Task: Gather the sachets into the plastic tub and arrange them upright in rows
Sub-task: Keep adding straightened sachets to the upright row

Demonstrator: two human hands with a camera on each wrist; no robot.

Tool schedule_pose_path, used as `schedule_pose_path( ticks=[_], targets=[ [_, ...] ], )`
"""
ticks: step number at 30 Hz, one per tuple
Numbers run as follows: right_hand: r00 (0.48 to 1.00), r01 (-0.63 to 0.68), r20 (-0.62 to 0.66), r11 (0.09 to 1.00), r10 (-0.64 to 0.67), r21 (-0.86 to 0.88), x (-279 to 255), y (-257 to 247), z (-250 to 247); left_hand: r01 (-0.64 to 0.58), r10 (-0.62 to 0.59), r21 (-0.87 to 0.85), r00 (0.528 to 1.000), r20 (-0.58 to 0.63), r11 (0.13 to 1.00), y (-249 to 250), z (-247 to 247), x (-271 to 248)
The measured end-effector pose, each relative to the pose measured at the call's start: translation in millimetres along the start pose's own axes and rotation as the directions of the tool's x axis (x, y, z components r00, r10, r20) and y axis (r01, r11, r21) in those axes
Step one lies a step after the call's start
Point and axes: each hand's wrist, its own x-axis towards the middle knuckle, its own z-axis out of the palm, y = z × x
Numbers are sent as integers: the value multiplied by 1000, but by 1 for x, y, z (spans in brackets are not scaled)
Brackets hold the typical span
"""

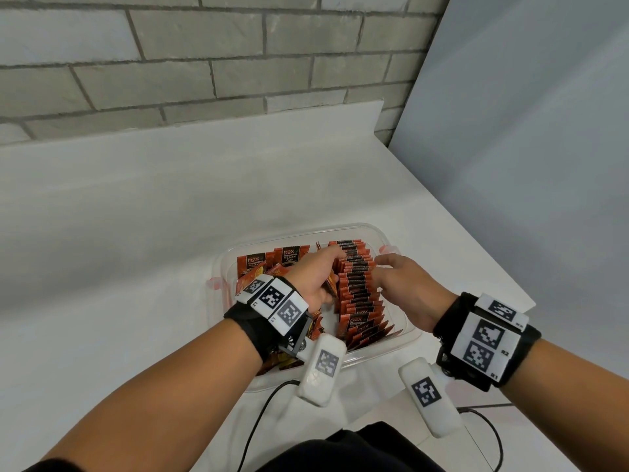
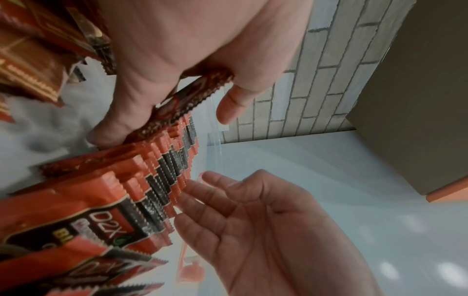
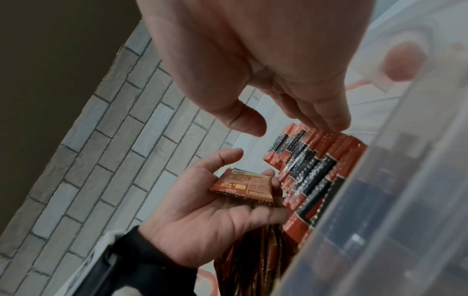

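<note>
A person's left hand (image 1: 315,279) gripped a small stack of sachets (image 3: 244,186) inside the clear plastic tub (image 1: 391,338) on the white counter (image 1: 136,216), while the right hand (image 1: 400,281) lay with fingers (image 2: 202,192) relaxed and nearly straight against the far side of an upright row of sachets (image 1: 359,294). That row ran lengthwise away from the person along the tub's right half, and the gripped stack sat just to its left, nearer the left hand. Loose sachets (image 1: 269,264) lay tilted in the tub's left half. The next insertion appeared to depend on the right hand steadying the row as the left fed more in.
</note>
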Motion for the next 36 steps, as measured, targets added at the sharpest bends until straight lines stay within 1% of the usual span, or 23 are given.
schedule_pose_path(
  ticks=[6, 10, 15, 19, 22, 27, 32, 36],
  targets=[
    [1000, -6, 0, 1000, 6, 27, 0, 0, -2, -22, 23, 13, 998, -56, 1000, 2, -3, 4],
    [1000, 12, 12, 1000, -12, -3, 0, 0, 2, -28, 28, 7, 998, -56, 1000, 4, -1, 3],
    [999, 25, -20, 1000, -25, -18, 0, 0, 0, -29, 28, -24, 998, -59, 999, 5, -1, 4],
    [1000, 7, 9, 1000, -7, -8, 3, -2, 3, -53, 52, -18, 995, -86, 998, 7, 0, 5],
    [1000, 1, 16, 1000, -1, 5, 6, -1, 2, -50, 48, -24, 996, -71, 998, 7, 0, 5],
    [999, 23, -43, 1000, -24, -21, 5, 3, 1, -29, 27, -24, 997, -68, 999, 9, 1, 2],
    [1000, 7, -1, 999, -7, -44, 8, 2, 6, -28, 26, -26, 998, -63, 999, 10, 5, 1],
    [1000, 3, 15, 1000, -3, -18, 9, 3, 7, -62, 59, -65, 997, -52, 996, 8, 6, 4]
  ],
)
